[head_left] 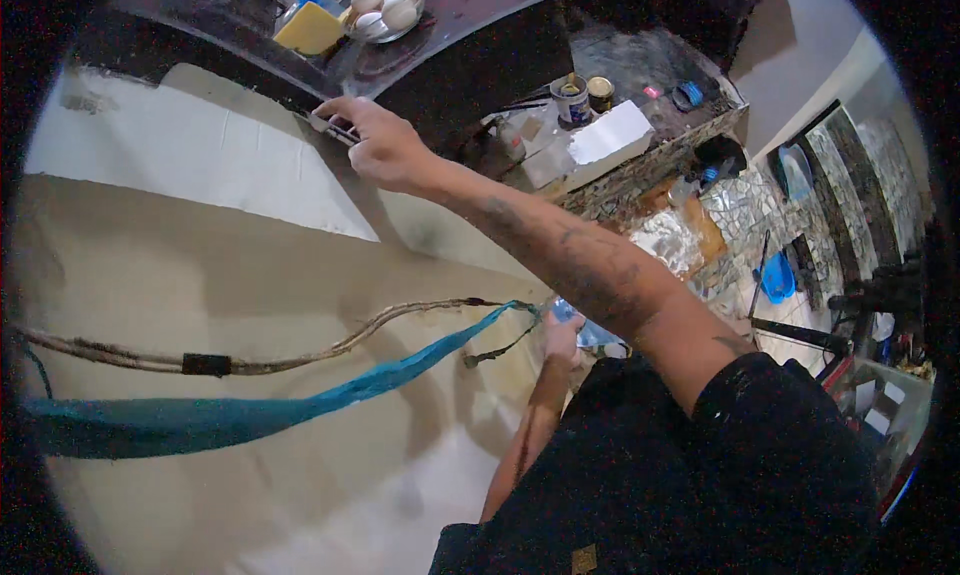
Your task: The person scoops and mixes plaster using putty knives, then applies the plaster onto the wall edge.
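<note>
My right hand (385, 147) reaches to the upper left, its fingers closed on a small flat light-coloured tool (338, 127). The tool is at the edge between a dark glossy ledge (470, 45) and a white wall strip (230, 140). Lower down, beside my torso, my left hand (562, 337) grips a clear bluish plastic thing (596, 333), partly covered by my right arm. Whether it is a bag or a bottle cannot be made out. A twisted blue cloth (370, 380) runs from the left to near my left hand. Above it hangs a beige cable (300, 357) with black tape.
On the ledge stand several white egg-shaped things (385, 13) beside a yellow block (310, 29). An open can (571, 103), a smaller can (600, 93) and a white box (610, 135) sit on a stone-patterned surface. Far right are a blue basin (777, 277) and steps (850, 175).
</note>
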### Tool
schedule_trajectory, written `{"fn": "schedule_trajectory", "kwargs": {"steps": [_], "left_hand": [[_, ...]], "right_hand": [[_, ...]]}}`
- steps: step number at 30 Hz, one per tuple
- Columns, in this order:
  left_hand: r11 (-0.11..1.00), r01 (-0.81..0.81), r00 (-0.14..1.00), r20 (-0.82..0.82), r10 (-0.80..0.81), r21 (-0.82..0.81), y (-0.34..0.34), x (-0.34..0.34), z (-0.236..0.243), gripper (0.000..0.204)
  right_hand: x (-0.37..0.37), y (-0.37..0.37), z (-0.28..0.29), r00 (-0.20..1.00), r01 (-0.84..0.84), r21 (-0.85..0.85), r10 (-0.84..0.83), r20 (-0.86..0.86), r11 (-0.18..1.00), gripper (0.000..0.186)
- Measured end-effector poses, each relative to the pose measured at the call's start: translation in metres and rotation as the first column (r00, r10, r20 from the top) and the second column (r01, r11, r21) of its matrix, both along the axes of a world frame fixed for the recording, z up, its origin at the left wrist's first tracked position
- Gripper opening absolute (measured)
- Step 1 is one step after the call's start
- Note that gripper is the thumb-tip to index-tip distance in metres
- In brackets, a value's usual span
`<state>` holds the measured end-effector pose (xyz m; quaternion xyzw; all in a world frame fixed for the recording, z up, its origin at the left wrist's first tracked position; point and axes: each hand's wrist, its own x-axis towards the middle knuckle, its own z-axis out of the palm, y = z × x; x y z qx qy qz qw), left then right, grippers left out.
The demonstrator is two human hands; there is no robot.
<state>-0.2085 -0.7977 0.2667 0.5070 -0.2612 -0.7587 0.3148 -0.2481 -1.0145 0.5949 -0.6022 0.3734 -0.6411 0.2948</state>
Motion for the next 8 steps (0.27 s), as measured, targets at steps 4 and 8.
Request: {"fn": "schedule_trajectory", "kwargs": {"steps": [4, 8], "left_hand": [[0.870, 0.304, 0.923, 0.346, -0.168, -0.389, -0.002, -0.004, 0.026, 0.059], [0.999, 0.047, 0.996, -0.072, -0.047, -0.003, 0.000, -0.020, 0.046, 0.062]], "right_hand": [[0.006, -0.002, 0.001, 0.999, 0.050, -0.071, -0.051, -0.010, 0.996, 0.050], [-0.004, -0.007, 0.000, 0.997, 0.062, -0.034, -0.064, -0.052, 0.997, 0.052]]}}
